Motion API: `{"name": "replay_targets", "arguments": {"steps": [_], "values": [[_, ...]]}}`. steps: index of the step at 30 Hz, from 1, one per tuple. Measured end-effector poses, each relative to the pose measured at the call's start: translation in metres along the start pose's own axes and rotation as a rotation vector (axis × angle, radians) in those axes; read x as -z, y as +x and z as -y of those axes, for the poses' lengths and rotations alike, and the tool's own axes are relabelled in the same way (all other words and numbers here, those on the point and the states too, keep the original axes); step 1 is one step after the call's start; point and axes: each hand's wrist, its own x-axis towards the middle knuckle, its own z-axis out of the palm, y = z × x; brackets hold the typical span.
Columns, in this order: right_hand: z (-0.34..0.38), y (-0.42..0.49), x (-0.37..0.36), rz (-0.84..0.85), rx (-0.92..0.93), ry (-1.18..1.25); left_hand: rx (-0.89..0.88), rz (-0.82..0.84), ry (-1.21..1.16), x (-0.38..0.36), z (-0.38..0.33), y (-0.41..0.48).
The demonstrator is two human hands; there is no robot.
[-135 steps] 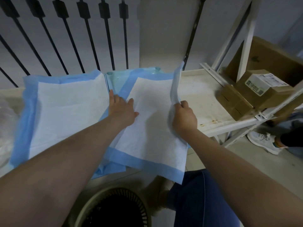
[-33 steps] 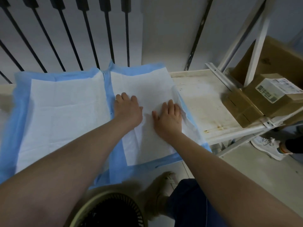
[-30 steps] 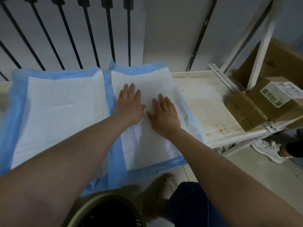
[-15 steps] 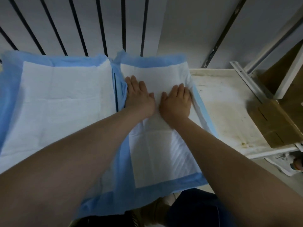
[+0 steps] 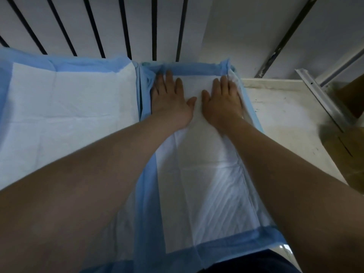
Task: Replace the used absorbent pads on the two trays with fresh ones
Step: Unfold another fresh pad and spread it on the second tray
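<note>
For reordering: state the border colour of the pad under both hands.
Light blue border, seen best in the head view.

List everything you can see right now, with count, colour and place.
left pad: one, white with blue border, spread on the left.
right pad: one, white with blue border, under both hands.
railing bars: several, black, behind the pads.
shelf: one, stained white, right of the pads.
cardboard box: one, brown, far right edge.
left hand: one, pressing flat near right pad's far left corner.
right hand: one, pressing flat near its far right corner.
</note>
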Motion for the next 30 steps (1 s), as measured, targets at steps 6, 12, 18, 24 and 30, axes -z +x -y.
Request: {"name": "replay_targets", "arguments": {"steps": [6,12,18,24,30], "values": [[0.000,0.000,0.016,0.113,0.046,0.010,-0.060,0.125,-0.001,0.017,0.006,-0.012],[-0.006,-0.048,0.019,0.166,0.085,0.003,-0.329,0.179,0.192,0.023,0.004,-0.079],[-0.023,-0.115,0.028,0.255,0.100,-0.033,-0.371,0.414,0.185,0.040,-0.006,-0.134],[-0.035,-0.167,0.052,0.440,0.145,-0.079,-0.408,0.516,0.307,0.048,-0.010,-0.180],[-0.056,-0.199,0.069,0.477,0.255,-0.401,-0.313,0.493,0.471,0.054,0.005,-0.193]]}}
